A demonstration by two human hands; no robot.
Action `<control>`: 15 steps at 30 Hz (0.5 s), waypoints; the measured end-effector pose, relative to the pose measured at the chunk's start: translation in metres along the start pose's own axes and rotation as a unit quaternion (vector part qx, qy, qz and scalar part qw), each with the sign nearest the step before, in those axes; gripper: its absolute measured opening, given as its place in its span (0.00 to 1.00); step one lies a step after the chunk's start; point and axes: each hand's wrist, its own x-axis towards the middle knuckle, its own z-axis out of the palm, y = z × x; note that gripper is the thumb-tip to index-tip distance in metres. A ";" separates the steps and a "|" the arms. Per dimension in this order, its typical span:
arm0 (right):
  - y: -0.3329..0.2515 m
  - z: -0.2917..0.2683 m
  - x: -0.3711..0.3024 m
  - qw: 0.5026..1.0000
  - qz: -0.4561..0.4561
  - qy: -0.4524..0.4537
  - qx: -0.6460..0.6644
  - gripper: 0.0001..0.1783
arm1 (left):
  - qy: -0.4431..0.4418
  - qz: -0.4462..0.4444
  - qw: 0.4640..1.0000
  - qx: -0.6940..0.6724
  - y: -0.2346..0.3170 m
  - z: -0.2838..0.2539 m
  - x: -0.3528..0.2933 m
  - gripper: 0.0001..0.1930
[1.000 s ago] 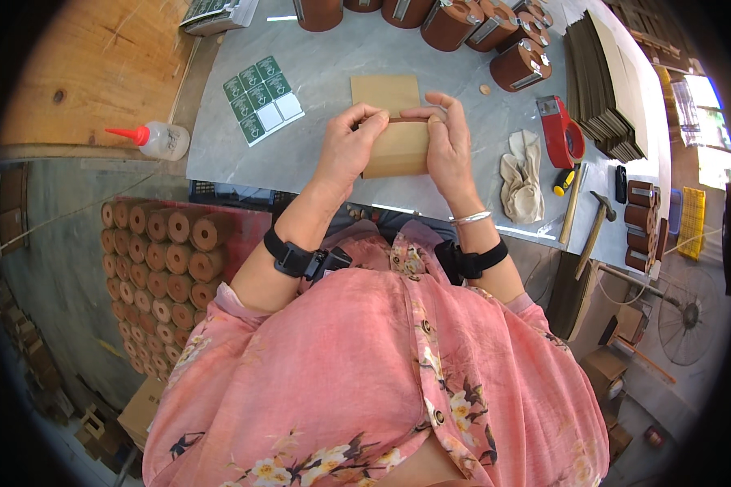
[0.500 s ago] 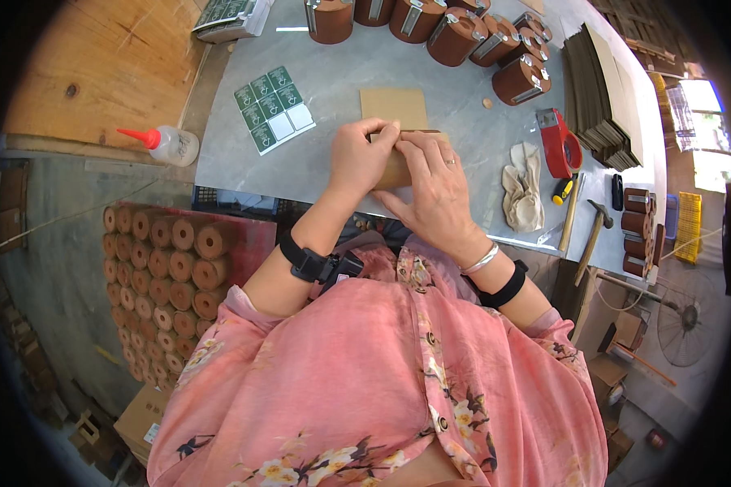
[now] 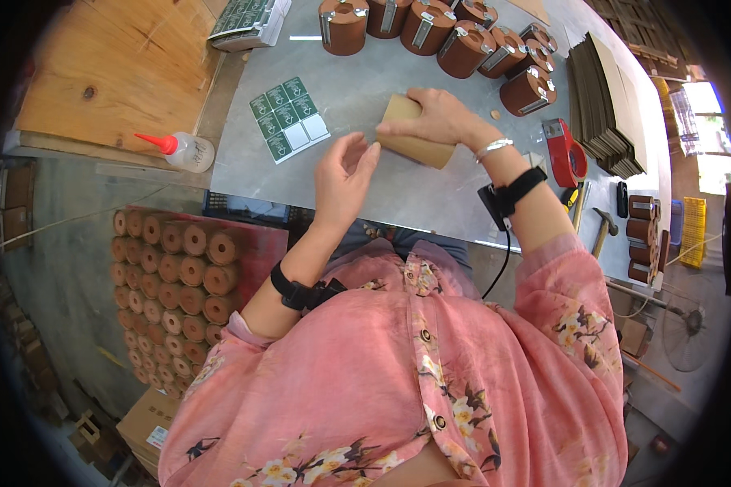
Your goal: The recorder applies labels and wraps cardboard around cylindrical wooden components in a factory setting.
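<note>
Right grip (image 3: pixel 442 118) on one tan card (image 3: pixel 423 152)

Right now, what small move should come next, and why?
Probably close the left hand on the left edge of the tan paper to steady it: the right hand grips it from above, while the left's loosely curled fingers are close to that edge without gripping it.

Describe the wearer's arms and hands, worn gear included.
Pink sleeves with a flower print, forearms bare below. Left hand and right hand are ungloved. Each forearm has a black strap: left strap, right strap, both with a black unit. Silver-coloured bangle at the right wrist; black cable hangs below the right unit.
</note>
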 end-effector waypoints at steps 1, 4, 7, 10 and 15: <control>0.003 -0.001 0.004 1.000 -0.002 0.002 0.001 0.55 | -0.024 -0.077 0.995 -0.051 0.000 -0.001 -0.003 0.23; 0.009 -0.001 0.009 0.997 0.035 -0.024 0.062 0.59 | -0.090 -0.213 0.959 -0.166 0.003 0.005 -0.004 0.26; 0.011 0.004 0.002 0.993 0.063 -0.016 0.101 0.59 | -0.149 -0.269 0.917 -0.255 0.007 0.021 0.002 0.27; 0.011 0.014 -0.018 0.988 0.053 -0.017 0.141 0.51 | -0.171 -0.254 0.910 -0.278 0.012 0.030 0.003 0.27; 0.010 0.046 -0.076 0.907 0.040 0.051 0.416 0.43 | -0.206 -0.243 0.911 -0.261 0.022 0.027 -0.014 0.26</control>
